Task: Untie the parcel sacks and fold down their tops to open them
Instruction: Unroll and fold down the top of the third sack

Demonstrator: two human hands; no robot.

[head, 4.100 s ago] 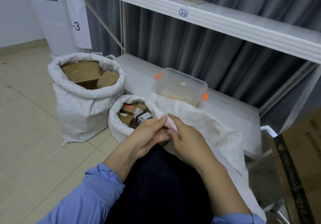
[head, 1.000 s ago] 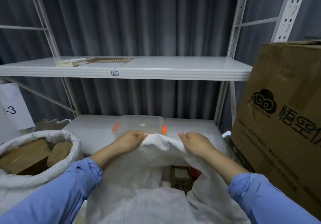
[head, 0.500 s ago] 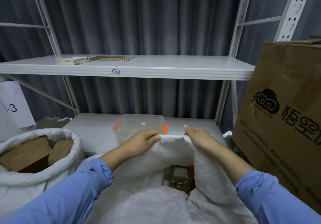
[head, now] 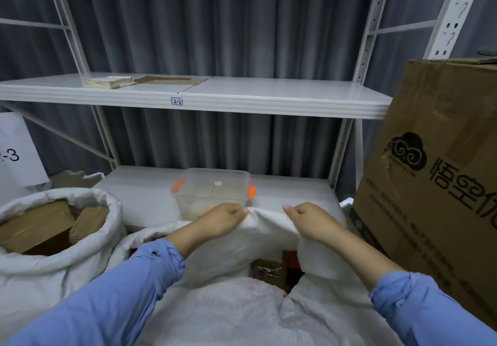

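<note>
A white woven parcel sack stands right in front of me with its mouth open. Its far rim is stretched between both hands. My left hand grips the rim's left part, fingers curled over the cloth. My right hand pinches the rim's right part, about a hand's width away. Brown and red parcels show inside the mouth. Another white sack at the left stands open with its top rolled down, brown boxes inside.
A clear plastic box with orange clips sits on the low white shelf just beyond my hands. A big brown carton stands close on the right. An upper shelf carries flat papers. Grey curtain behind.
Four seconds ago both hands worked at the sack's neck on my lap. Since then the mouth has opened, and my hands hold the far rim, sliding slightly apart and outward.
</note>
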